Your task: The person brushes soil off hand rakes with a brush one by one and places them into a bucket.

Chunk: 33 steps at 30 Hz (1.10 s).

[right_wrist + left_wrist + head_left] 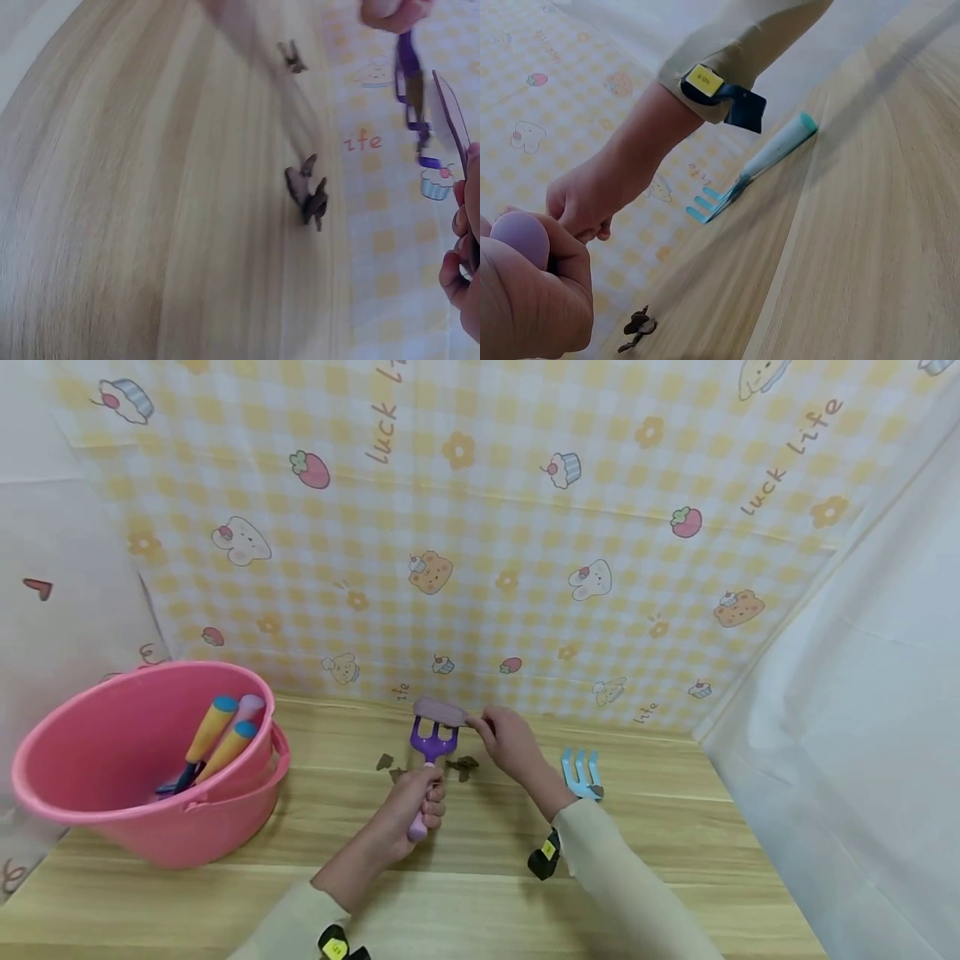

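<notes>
My left hand (pixel 408 806) grips the lilac handle of a purple three-pronged hand fork (pixel 433 745), prongs pointing away. In my right hand (pixel 510 739) is the end of a flat, mauve, oblong tool (pixel 441 712), its exact kind unclear. It lies across the fork's prong tips in the head view; from the right wrist, its thin edge (pixel 450 112) stands beside the prongs (pixel 412 105), and contact cannot be told. Brown flakes (pixel 465 765) are scattered on the tabletop below. The left wrist view shows the fork's rounded handle end (pixel 521 238) inside the left fist.
A pink bucket (pixel 225 814) at the left holds several tools with yellow or lilac handles (pixel 213 731). A light blue hand rake (pixel 581 772) lies right of my right hand, a flake by its prongs. Patterned cloth (pixel 480 527) hangs behind the wooden table (pixel 450 910).
</notes>
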{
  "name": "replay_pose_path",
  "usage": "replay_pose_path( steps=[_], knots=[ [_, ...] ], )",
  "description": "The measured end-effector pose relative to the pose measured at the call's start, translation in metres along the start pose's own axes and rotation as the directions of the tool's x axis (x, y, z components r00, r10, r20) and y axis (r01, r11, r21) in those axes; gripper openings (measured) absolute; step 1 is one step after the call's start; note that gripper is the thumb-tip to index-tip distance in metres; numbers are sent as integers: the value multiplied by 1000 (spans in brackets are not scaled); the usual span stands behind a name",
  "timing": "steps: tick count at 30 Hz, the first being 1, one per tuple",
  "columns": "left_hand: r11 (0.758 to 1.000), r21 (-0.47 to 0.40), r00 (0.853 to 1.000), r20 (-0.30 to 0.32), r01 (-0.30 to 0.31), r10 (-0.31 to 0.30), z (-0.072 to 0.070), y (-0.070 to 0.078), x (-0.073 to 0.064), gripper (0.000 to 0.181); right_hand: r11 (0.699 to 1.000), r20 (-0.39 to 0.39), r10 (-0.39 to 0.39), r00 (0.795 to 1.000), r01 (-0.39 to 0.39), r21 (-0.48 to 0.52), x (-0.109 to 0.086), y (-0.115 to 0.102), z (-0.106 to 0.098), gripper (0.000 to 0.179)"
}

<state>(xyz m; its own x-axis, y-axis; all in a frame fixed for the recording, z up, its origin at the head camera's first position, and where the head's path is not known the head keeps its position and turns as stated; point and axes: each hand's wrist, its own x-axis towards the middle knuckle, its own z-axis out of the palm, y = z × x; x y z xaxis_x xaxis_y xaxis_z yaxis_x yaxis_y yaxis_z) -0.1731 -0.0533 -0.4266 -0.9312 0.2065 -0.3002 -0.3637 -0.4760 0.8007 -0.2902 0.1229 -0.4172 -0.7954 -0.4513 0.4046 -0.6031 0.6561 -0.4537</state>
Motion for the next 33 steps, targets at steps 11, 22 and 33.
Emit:
replay_pose_path(
  steps=[11, 22, 33],
  knots=[
    [1000, -2, 1000, -18, 10, -10, -4, 1, 2, 10, 964, -3, 134, 991, -129, 232, -4, 3, -15, 38],
    [1000, 11, 1000, 26, 15, -15, -6, 4, 3, 22, 917, 52, 204, 978, -209, 341, -23, 12, -28, 41],
    [827, -460, 897, 427, 322, -111, -12, 7, 23, 31, 855, 88, 268, 959, -279, 438, -34, 18, -44, 34]
  ],
)
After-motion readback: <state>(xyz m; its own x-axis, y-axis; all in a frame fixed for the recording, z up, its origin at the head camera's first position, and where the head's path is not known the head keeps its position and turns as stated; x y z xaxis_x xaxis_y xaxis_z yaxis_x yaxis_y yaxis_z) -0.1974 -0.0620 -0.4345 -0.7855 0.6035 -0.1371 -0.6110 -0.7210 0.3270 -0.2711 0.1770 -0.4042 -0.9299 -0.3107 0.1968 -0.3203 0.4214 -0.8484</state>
